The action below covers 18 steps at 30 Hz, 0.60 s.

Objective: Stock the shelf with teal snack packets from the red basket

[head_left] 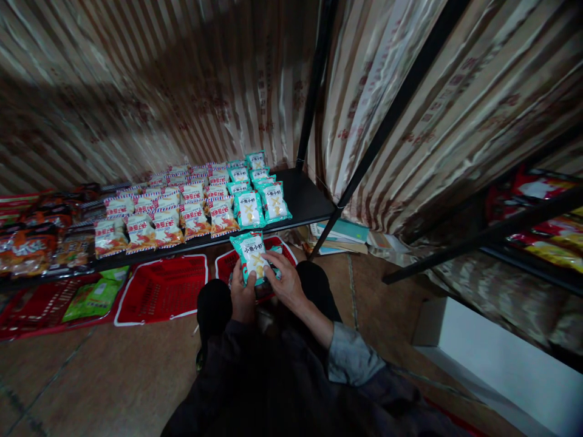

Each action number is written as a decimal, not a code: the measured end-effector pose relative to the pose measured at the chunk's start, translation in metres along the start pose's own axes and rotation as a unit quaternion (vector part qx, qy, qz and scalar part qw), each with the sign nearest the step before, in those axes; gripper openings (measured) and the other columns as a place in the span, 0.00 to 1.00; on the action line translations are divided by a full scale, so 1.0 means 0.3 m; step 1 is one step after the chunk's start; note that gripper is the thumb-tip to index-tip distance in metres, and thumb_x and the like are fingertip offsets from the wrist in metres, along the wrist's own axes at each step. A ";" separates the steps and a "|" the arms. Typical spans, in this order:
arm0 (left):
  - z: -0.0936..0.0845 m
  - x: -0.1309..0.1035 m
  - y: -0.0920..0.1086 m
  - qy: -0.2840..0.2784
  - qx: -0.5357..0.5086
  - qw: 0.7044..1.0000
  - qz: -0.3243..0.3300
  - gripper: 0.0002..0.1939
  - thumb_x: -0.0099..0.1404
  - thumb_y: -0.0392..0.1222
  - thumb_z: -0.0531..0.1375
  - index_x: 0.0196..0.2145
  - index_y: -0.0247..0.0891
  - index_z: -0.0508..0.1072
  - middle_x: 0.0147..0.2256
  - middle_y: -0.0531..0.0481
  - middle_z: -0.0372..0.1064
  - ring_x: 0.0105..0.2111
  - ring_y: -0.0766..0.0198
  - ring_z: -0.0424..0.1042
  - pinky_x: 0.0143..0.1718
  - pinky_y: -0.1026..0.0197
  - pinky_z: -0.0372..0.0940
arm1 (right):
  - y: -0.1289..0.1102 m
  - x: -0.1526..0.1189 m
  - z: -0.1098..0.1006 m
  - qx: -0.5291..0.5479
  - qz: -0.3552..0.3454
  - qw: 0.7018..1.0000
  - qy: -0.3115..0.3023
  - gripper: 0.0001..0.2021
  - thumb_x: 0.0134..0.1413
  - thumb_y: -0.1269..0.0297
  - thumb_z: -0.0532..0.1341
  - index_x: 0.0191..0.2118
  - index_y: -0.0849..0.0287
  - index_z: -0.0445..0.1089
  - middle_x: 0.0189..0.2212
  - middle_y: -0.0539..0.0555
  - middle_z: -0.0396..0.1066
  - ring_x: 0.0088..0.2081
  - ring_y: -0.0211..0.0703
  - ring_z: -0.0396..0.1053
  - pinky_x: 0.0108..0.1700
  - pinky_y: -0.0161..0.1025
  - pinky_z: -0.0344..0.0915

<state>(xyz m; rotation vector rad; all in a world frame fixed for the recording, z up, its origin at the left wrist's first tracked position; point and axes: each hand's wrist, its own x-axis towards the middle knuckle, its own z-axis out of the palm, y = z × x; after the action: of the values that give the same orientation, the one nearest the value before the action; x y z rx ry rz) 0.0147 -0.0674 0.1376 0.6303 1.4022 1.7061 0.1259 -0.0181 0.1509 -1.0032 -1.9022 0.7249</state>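
Observation:
A teal and white snack bag (pixel 253 247) is held upright above my knees, between both hands. My left hand (pixel 243 295) grips its lower left side, thumb on the front. My right hand (pixel 285 280) holds its right edge, with fingers lying over the front. Just beyond, on the black shelf (pixel 310 197), matching teal bags (pixel 249 209) stand in two columns. Left of them are rows of white and orange snack bags (pixel 168 226). Beneath my hands a red basket (pixel 291 254) is partly hidden, with some teal packaging showing in it.
Red baskets (pixel 166 288) lie under the shelf, one holding green bags (pixel 98 294). Dark orange packets (pixel 31 249) fill the shelf's left end. Black metal posts (pixel 364 164) rise at the right, near stacked books (pixel 341 233). A white box (pixel 492 364) sits on the floor at right.

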 end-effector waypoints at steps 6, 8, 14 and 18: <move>0.001 -0.007 -0.006 -0.010 -0.029 0.999 -0.025 0.34 0.55 0.44 0.60 0.58 0.36 0.54 0.55 0.38 0.60 0.52 0.53 0.65 0.49 0.55 0.63 | 0.008 -0.006 0.004 0.008 0.006 1.000 0.011 0.15 0.56 0.65 0.53 0.48 0.53 0.68 0.48 0.56 0.67 0.50 0.44 0.64 0.53 0.45 0.61; 0.001 -0.009 -0.007 -0.016 -0.032 0.999 -0.029 0.34 0.55 0.45 0.60 0.58 0.37 0.55 0.55 0.39 0.61 0.51 0.54 0.65 0.49 0.56 0.63 | 0.009 -0.008 0.003 0.013 0.007 1.000 0.014 0.15 0.56 0.64 0.53 0.48 0.55 0.68 0.48 0.57 0.67 0.50 0.44 0.64 0.53 0.45 0.61; 0.008 -0.011 -0.003 -0.014 0.004 1.000 -0.006 0.35 0.55 0.49 0.60 0.58 0.38 0.56 0.54 0.42 0.63 0.51 0.55 0.65 0.49 0.57 0.63 | 0.010 -0.009 -0.001 0.017 0.009 1.000 -0.024 0.18 0.56 0.61 0.54 0.52 0.57 0.65 0.51 0.59 0.65 0.53 0.45 0.62 0.55 0.46 0.59; 0.017 -0.019 0.010 -0.013 -0.007 0.999 -0.030 0.35 0.55 0.49 0.60 0.58 0.39 0.55 0.54 0.42 0.62 0.50 0.55 0.66 0.48 0.57 0.64 | 0.012 -0.009 -0.004 0.030 0.016 0.999 -0.022 0.18 0.55 0.61 0.55 0.52 0.54 0.65 0.51 0.57 0.65 0.52 0.45 0.63 0.55 0.46 0.60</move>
<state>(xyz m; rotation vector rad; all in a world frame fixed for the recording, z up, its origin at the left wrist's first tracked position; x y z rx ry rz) 0.0211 -0.0695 0.1425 0.5951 1.3771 1.6525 0.1290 -0.0187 0.1475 -0.9895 -1.8937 0.8248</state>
